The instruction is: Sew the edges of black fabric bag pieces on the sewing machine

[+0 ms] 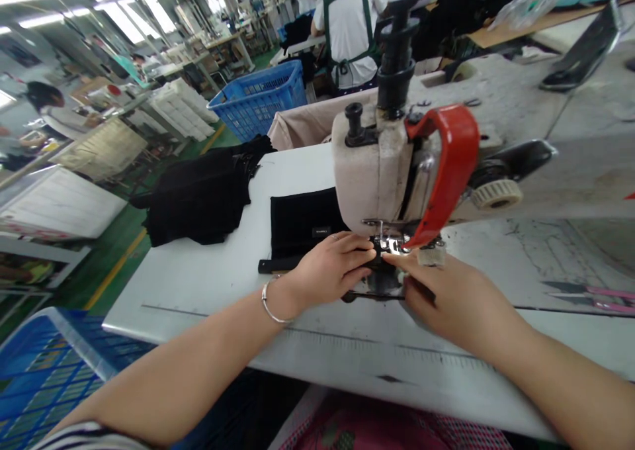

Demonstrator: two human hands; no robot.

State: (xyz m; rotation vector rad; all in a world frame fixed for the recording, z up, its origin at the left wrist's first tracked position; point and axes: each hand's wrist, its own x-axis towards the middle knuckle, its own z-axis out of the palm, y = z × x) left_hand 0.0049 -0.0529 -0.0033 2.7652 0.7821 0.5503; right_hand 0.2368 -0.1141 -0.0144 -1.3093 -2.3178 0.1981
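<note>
The sewing machine [360,172] stands on the white table [198,284]; the black cloth [297,218] lies flat at the left of the machine, with a small label [321,231] on it, and its right part goes out of sight behind the machine's head; the left hand [327,268] lies palm down on the cloth's near edge, fingers out straight and close together, their tips right by the machine's foot; the right hand [456,298] comes in from the other side of the machine, with a finger pointing in at the foot and other fingers bent under; I cannot tell if it pinches any cloth; a red bar [454,165] curves down the machine's front, just above the right hand, and blocks some of the view there; pink-handled scissors [612,298] lie to the right of the machine; a heap of black cloth [198,195] sits to the left of the machine, hanging over the table's edge; a blue basket [74,344] is lower down, to the machine's near left; past the machine are a blue crate [262,96] and a person in a white top [350,26] with green straps.
</note>
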